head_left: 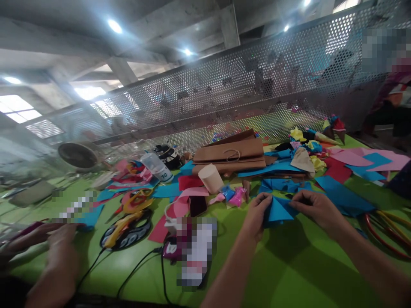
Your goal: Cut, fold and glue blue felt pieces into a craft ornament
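Observation:
Above the green table, my left hand pinches the left side of a folded piece of blue paper. My right hand closes its fingertips on the paper's right edge. The sheet bends into angled flaps between the two hands, its lower corner hanging over its own shadow. More blue paper lies just behind my hands. Close to my left hand are small pink and blue shiny wrapped pieces and a cream paper roll.
Scissors lie right of my right arm. A yellow glue gun rests on a dark pad, its cord trailing forward. Folded brown paper stands by a perforated metal screen. A co-worker's hands are at the left.

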`<state>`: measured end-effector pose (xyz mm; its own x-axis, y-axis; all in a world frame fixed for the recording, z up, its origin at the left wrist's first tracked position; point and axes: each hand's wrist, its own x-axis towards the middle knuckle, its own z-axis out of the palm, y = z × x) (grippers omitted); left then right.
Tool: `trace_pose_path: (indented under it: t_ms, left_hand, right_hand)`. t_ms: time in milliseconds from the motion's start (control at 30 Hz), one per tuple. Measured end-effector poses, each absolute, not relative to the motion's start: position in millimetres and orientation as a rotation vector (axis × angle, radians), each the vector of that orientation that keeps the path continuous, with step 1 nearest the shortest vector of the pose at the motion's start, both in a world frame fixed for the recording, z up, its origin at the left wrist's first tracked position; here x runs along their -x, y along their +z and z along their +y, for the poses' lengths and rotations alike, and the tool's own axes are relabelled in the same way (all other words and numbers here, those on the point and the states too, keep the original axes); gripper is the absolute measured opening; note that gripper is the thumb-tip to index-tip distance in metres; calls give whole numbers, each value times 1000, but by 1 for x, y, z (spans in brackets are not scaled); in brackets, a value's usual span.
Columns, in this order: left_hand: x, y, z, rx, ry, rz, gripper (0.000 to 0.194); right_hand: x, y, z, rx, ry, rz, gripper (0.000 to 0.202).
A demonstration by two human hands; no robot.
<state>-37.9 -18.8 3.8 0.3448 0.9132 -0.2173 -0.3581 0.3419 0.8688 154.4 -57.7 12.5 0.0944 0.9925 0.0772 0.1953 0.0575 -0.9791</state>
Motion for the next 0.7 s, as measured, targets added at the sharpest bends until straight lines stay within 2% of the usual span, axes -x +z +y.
trace_pose_path:
  t_ms: [333,567,700]
  left_hand:
    - [37,-1,-16,-985,988,865,39]
    - [34,-9,-7,-942,1071,841,42]
    - [36,-10,-5,-949,1077,843,42]
  right_hand:
    - [-155,9,-55,1372,991,-1284,41]
    - [-154,12,-55,1296,1233,-1157,49]
    - [-155,11,-55,1298,1180,-1175,50]
